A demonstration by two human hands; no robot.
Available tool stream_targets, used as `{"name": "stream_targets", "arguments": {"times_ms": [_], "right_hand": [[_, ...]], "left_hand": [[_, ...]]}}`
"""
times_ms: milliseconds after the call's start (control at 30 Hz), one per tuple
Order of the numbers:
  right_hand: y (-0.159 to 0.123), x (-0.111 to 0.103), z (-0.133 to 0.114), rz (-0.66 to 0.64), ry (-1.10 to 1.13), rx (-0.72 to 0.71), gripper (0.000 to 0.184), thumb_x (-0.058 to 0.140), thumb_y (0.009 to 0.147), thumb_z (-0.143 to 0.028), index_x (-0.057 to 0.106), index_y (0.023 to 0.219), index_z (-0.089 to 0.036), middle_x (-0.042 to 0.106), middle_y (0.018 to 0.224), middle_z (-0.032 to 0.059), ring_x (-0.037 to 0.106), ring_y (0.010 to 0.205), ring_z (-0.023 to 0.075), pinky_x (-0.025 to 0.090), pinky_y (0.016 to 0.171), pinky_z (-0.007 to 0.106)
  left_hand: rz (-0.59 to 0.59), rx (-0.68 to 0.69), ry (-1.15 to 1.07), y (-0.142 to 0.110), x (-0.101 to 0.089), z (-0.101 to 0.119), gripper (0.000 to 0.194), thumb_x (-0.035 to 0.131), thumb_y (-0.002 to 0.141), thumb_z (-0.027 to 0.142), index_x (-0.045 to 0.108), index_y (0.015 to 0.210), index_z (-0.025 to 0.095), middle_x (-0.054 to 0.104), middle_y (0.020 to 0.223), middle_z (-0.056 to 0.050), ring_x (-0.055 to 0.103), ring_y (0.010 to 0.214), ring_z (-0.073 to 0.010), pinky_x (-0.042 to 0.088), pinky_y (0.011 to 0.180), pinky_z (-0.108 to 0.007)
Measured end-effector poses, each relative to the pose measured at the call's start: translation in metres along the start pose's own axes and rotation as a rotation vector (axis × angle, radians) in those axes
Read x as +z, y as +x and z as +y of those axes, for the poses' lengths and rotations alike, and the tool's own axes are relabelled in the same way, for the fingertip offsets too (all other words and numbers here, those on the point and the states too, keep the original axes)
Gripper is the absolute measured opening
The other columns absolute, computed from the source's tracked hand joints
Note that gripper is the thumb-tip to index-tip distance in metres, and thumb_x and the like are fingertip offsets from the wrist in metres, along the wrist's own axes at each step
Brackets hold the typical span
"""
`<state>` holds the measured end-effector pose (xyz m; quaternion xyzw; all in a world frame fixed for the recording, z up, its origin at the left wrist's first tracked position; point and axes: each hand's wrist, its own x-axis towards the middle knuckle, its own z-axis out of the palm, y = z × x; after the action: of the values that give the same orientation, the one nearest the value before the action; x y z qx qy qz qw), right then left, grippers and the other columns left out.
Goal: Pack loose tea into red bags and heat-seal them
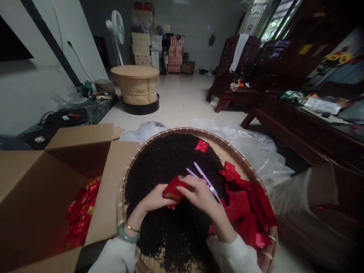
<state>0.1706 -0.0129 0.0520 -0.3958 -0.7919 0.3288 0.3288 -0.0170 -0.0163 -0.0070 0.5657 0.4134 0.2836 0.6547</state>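
Head view: handheld red packet [172,192] well inside tray rim [187,130]

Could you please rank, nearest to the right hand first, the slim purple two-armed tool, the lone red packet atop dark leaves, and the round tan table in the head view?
1. Slim purple two-armed tool: close beside the right hand.
2. Lone red packet: farther forward, on dark leaves.
3. Round tan table: farthest, left, beyond the woven tray.

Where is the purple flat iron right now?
In the head view, the purple flat iron lies right of centre on dark leaves, beyond the right hand, left of piled red packets.
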Motion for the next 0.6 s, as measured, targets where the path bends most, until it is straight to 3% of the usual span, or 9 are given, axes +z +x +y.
{"name": "stream_targets", "arguments": {"times_ms": [133, 267, 433, 600], "right_hand": [[0.009, -0.002, 0.020, -0.173, 0.363, 0.174, 0.034, 0.056, 0.083, -0.049, 0.067, 0.069, -0.020, 0.061, 0.063, -0.0021, 0.055, 0.058, 0.0141, 0.044, 0.058, 0.027], [0.013, -0.003, 0.032, -0.281, 0.438, 0.230, 0.051, 0.050, 0.083, -0.061, 0.058, 0.057, -0.018, 0.048, 0.053, -0.0047, 0.043, 0.048, 0.0091, 0.036, 0.049, 0.022], [0.017, 0.002, 0.037, -0.225, 0.308, 0.189, 0.060, 0.043, 0.082, -0.068, 0.043, 0.050, -0.017, 0.039, 0.057, -0.0047, 0.036, 0.049, 0.0076, 0.029, 0.046, 0.022], [0.018, 0.010, 0.046, -0.155, 0.296, 0.224, 0.053, 0.050, 0.082, -0.063, 0.054, 0.057, -0.016, 0.045, 0.061, -0.0029, 0.043, 0.056, 0.0101, 0.037, 0.054, 0.024]], "left_hand": [[-0.112, -0.010, 0.062, -0.003, -0.001, 0.004, 0.033, 0.081, 0.054, 0.023, 0.063, 0.078, 0.013, 0.061, 0.067, 0.003, 0.054, 0.060, -0.0111, 0.046, 0.059, -0.022], [-0.139, -0.026, 0.047, -0.003, -0.002, 0.005, 0.041, 0.082, 0.051, 0.022, 0.063, 0.085, 0.012, 0.062, 0.072, 0.004, 0.052, 0.064, -0.0110, 0.044, 0.064, -0.023], [-0.049, -0.093, -0.161, 0.001, 0.001, 0.002, 0.052, 0.084, 0.051, 0.031, 0.063, 0.095, 0.012, 0.067, 0.079, 0.000, 0.059, 0.071, -0.0144, 0.045, 0.069, -0.025], [0.141, -0.105, -0.301, 0.006, 0.003, 0.000, 0.051, 0.071, 0.066, 0.056, 0.067, 0.089, 0.011, 0.069, 0.074, -0.004, 0.061, 0.065, -0.0154, 0.044, 0.061, -0.024]]}}
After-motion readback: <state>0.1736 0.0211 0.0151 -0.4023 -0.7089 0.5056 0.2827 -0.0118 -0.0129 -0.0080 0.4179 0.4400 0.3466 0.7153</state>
